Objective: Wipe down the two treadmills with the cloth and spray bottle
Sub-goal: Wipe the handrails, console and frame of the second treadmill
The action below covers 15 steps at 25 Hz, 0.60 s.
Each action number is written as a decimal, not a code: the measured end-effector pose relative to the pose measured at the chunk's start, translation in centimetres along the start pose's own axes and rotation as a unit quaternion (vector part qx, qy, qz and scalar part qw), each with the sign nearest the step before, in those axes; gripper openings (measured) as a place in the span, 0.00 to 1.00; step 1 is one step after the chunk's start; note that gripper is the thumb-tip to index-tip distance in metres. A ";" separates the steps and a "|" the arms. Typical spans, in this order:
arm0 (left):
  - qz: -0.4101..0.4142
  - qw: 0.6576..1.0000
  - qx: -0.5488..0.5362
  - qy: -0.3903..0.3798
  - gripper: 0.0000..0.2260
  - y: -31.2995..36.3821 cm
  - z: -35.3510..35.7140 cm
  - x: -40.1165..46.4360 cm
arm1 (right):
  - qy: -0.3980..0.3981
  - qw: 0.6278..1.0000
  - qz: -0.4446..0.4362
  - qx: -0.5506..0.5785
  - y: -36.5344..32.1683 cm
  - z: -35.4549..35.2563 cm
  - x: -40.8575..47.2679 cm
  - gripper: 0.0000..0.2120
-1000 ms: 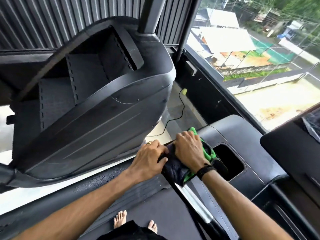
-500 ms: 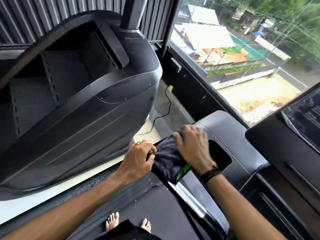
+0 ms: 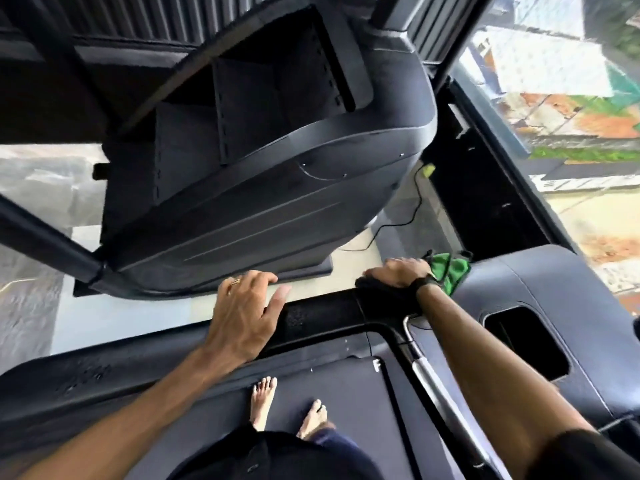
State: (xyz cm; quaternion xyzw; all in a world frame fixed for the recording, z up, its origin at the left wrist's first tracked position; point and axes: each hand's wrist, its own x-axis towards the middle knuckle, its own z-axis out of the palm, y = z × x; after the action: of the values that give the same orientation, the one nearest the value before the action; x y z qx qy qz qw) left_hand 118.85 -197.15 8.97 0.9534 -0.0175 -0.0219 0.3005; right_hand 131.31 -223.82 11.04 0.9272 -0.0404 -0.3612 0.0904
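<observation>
Leaving the cloth (image 3: 450, 271), the left hand (image 3: 246, 317) now lies flat, its grip empty; the right hand (image 3: 398, 271) grasps it.

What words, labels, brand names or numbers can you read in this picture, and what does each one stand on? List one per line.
"F": a small white mark on the dark treadmill deck; it may be only part of a label.
Embossed texture on the treadmill's front bar: too blurred to read.
Nothing else legible.
</observation>
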 end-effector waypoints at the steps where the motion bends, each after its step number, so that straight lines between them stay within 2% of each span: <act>1: -0.003 1.000 0.001 -0.006 0.29 -0.1 0.1 -0.2 | -0.037 0.999 -0.025 0.003 -2.0 -0.3 -0.1 0.33; 2: -0.008 1.000 0.003 -0.007 0.30 -0.3 0.2 -0.6 | -0.054 0.997 -0.054 0.008 -4.4 -0.2 -0.6 0.34; 4: -0.020 1.000 0.003 0.000 0.30 -0.3 0.3 -0.5 | -0.012 0.989 -0.147 0.020 -8.4 1.2 -2.4 0.31; 7: -0.039 0.999 -0.005 0.018 0.30 0.1 0.6 0.0 | 0.179 0.937 -0.294 0.054 -8.0 4.9 -6.5 0.26; 10: -0.042 0.999 0.000 0.027 0.30 0.5 0.7 -0.2 | 0.291 0.895 -0.330 0.067 -2.1 6.2 -7.2 0.26; 12: -0.056 0.998 0.008 0.042 0.30 0.8 0.5 -0.7 | 0.271 0.924 -0.269 0.037 0.4 5.0 -5.2 0.24; 15: -0.089 0.994 0.016 0.063 0.29 1.2 -0.1 -1.6 | 0.056 0.982 -0.181 0.012 -0.6 2.0 -0.4 0.30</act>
State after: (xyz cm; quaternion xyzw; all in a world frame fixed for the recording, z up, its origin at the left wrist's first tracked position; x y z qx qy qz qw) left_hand 117.24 -198.05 9.79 0.9553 0.0859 0.0118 0.2827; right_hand 129.67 -223.41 9.70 0.9389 0.1287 -0.3189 0.0144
